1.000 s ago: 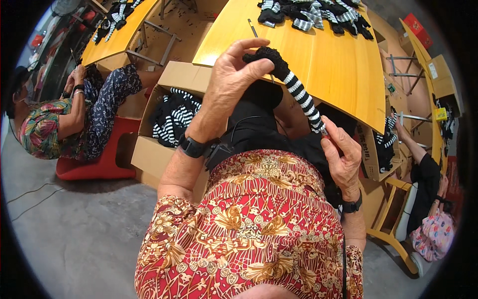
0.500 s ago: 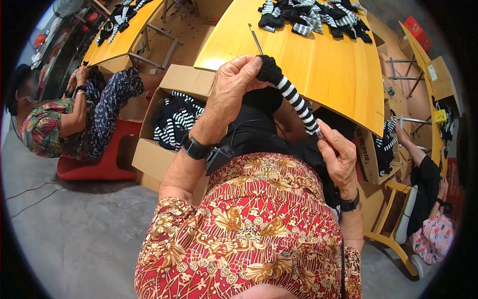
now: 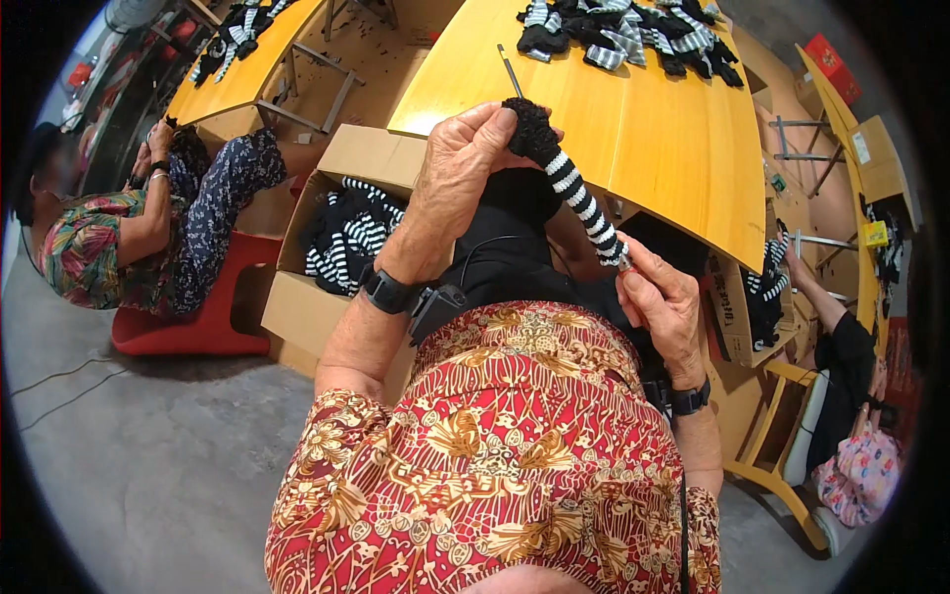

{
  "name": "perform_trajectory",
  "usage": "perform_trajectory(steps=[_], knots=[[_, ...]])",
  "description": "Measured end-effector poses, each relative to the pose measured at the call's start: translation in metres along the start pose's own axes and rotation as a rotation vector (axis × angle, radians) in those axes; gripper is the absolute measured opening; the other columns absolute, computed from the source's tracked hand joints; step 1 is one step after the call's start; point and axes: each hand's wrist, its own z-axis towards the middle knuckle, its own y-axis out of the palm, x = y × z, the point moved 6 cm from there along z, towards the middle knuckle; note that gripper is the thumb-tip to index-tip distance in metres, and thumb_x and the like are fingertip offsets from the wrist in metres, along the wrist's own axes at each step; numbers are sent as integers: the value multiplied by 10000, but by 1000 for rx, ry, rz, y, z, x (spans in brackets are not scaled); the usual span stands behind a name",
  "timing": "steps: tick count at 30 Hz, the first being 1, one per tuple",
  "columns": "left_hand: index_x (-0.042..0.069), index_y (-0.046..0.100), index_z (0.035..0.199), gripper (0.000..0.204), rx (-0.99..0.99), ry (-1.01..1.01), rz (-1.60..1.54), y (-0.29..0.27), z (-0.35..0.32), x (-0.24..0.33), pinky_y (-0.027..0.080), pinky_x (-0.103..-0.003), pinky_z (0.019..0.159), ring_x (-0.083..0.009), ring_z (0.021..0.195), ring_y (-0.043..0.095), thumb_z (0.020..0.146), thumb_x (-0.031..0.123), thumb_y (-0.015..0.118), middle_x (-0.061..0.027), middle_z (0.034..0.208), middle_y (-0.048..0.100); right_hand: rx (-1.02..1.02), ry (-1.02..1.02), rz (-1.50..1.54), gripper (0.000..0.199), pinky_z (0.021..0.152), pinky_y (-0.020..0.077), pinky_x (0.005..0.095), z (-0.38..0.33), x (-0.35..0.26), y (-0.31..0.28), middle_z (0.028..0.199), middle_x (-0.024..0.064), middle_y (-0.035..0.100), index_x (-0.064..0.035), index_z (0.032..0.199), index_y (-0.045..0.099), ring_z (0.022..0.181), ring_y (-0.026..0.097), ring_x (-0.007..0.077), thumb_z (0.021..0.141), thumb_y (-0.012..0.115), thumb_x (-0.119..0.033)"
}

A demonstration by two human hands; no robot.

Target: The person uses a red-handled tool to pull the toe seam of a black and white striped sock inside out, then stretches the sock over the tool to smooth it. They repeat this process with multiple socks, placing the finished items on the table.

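can barely make out the tip of a black-and-white striped knitted tube [image 3: 580, 195], pinched tight in the bare right hand [image 3: 665, 297], or the back of its fuzzy black end [image 3: 532, 131], gripped in the closed thumb and fingers of the bare left hand [image 3: 458, 166]. held up at the near edge of a yellow wooden table [image 3: 648, 139], with bare top beyond. slants from lower right to upper left, toward a thin dark rod [image 3: 512, 74].

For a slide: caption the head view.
Left hand grips the black end of a striped knit; right hand at its other end, near yellow table.
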Motion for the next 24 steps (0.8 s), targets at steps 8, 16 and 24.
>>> perform_trajectory(steps=[8,16,24], knots=[[-23,638,1034,257,26,56,13,7,-3,0,541,-249,740,-166,825,688,970,204,537,-75,943,690,106,-11,89,370,457,340,173,-4,3,0,728,9,555,-25,1297,545,529,428,32,934,554,-96],[-13,636,1044,232,127,190,296,18,-15,-5,525,-225,728,-102,778,652,971,185,538,-49,932,687,153,-96,41,363,472,347,184,-9,-5,2,735,13,571,-26,1275,566,541,432,33,915,545,-65],[-2,594,1153,307,82,89,134,20,-8,37,509,-224,791,-109,841,637,872,100,662,-58,981,673,52,-209,-292,379,593,383,213,-5,-28,-8,774,22,562,-7,1223,604,661,477,86,846,592,28]])
